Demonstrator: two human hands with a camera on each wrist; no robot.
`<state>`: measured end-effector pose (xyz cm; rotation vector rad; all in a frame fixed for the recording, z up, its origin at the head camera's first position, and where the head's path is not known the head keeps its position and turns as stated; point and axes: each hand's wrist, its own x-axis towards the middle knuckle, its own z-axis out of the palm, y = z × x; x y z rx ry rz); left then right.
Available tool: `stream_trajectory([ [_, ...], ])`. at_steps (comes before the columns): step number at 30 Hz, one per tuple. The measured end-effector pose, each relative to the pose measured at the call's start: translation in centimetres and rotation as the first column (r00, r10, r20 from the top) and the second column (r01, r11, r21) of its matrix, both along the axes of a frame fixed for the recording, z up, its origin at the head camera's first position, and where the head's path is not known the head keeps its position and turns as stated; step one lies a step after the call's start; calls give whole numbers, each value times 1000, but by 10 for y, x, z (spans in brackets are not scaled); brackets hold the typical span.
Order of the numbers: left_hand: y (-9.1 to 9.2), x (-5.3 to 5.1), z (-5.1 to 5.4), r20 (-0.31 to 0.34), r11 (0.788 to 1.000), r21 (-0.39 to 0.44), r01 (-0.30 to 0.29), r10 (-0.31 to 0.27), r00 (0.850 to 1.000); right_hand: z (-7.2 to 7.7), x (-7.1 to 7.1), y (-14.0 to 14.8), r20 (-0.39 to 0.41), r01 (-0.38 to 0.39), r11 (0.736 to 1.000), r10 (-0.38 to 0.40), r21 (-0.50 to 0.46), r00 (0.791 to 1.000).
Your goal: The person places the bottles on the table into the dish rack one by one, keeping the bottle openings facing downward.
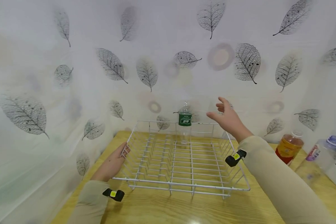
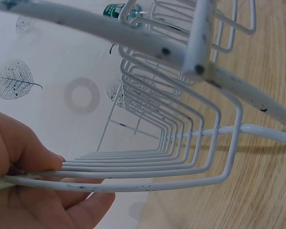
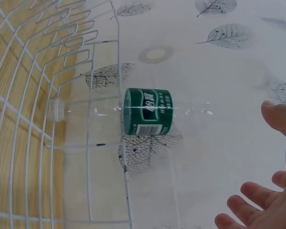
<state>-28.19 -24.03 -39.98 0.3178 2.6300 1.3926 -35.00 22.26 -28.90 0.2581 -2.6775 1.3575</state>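
A white wire rack stands on the wooden table, and a clear bottle with a green label stands upside down at its back, cap at the bottom. In the right wrist view the bottle's green label shows beyond the wires. My left hand grips the rack's left side; in the left wrist view the thumb and fingers of the hand pinch its wires. My right hand is in the air above the rack's back right corner, fingers apart, holding nothing, a little right of the bottle.
On the table's right side are a bottle with an orange-red label and a large clear bottle with a blue-purple neck. A pale curtain with leaf prints hangs behind and to the left of the table.
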Motion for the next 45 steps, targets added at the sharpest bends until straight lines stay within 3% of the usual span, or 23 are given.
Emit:
stream_trajectory([
  [10, -3, 0, 0, 10, 1000, -11, -14, 14, 1000, 7, 46, 31, -92, 10, 998, -3, 70, 996],
  [18, -4, -2, -1, 19, 1000, -3, -6, 6, 1000, 6, 84, 55, -225, 59, 994, -36, 94, 974],
  [24, -3, -1, -1, 18, 1000, 1, 5, -5, 1000, -1, 113, 78, -246, 148, 979, -110, 143, 963],
  [29, 0, -2, -3, 18, 1000, 5, 10, -10, 1000, -12, 140, 99, -315, 235, 959, -177, 158, 932],
  [33, 1, -2, -2, 10, 1000, -8, 7, -7, 1000, -21, 159, 114, -353, 351, 921, -275, 170, 894],
  [37, 1, -3, -3, 3, 1000, -7, 0, 0, 1000, -32, 174, 132, -393, 489, 855, -396, 174, 830],
  [40, 0, -4, -4, -1, 1000, -2, -1, 1, 1000, -47, 183, 147, -407, 610, 787, -531, 86, 743],
  [43, -1, -5, -4, -1, 1000, -5, -2, 2, 1000, -66, 186, 162, -407, 687, 721, -655, -87, 636],
  [45, -2, -5, -5, -3, 1000, -12, 1, -1, 1000, -81, 185, 169, -365, 716, 672, -725, -189, 584],
])
